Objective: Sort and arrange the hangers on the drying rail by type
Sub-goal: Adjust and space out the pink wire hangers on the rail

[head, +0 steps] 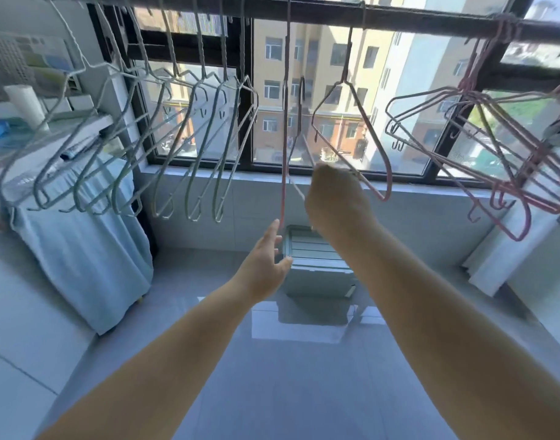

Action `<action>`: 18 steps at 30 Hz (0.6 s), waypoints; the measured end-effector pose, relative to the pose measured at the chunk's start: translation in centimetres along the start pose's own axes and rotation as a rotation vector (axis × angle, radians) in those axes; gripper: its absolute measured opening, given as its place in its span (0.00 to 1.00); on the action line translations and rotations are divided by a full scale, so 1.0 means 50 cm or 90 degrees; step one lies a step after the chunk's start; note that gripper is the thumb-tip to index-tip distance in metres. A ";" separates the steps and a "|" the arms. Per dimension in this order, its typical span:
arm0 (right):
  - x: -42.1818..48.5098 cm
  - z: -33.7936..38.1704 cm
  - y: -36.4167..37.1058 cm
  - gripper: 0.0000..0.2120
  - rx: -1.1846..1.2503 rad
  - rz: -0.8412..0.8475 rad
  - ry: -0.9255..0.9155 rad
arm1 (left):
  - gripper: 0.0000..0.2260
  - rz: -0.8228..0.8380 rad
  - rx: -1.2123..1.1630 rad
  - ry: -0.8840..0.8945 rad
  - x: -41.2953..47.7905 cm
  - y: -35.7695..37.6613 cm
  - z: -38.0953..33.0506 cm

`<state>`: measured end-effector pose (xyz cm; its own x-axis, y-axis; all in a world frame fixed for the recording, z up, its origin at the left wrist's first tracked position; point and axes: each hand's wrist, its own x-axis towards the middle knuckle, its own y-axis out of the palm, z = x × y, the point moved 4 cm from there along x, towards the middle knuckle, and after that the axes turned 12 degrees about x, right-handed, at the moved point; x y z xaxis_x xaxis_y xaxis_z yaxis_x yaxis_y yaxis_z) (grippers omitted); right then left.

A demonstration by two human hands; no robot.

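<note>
A dark drying rail (399, 19) runs across the top. Several pale green wire hangers (164, 147) hang at its left, and several pink wire hangers (507, 147) bunch at its right. In the middle hang a pink hanger seen edge-on (285, 128) and another pink hanger (372, 134) beside it. My right hand (335, 201) is curled round the lower wire of that middle pink hanger. My left hand (266, 265) is raised with straight fingers, its fingertips at the bottom of the edge-on hanger.
A pale blue cloth (81, 242) covers an appliance at the left. A grey-green folding stool (316, 268) stands on the tiled floor under the window. A shelf (50, 115) with a white roll sits at the far left. A white panel (507, 249) leans at the right.
</note>
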<state>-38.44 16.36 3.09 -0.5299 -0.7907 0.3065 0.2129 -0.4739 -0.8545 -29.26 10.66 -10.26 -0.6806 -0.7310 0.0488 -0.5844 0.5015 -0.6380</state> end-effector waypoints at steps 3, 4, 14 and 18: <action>-0.055 -0.049 0.030 0.08 0.020 0.027 -0.013 | 0.30 0.010 -0.001 -0.019 0.005 0.009 0.025; -0.079 -0.073 0.041 0.08 0.035 0.036 -0.011 | 0.30 0.013 -0.004 -0.030 0.008 0.013 0.034; -0.148 -0.325 0.011 0.13 0.199 0.059 0.086 | 0.32 0.027 0.112 -0.106 0.026 0.027 0.117; -0.159 -0.355 0.029 0.12 0.253 0.112 0.050 | 0.32 0.044 0.127 -0.120 0.022 0.018 0.149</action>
<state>-48.51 28.82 -8.04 -0.5154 -0.8479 0.1244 0.5965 -0.4592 -0.6583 -27.26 6.85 -16.53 -0.6102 -0.7812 -0.1317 -0.4285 0.4652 -0.7746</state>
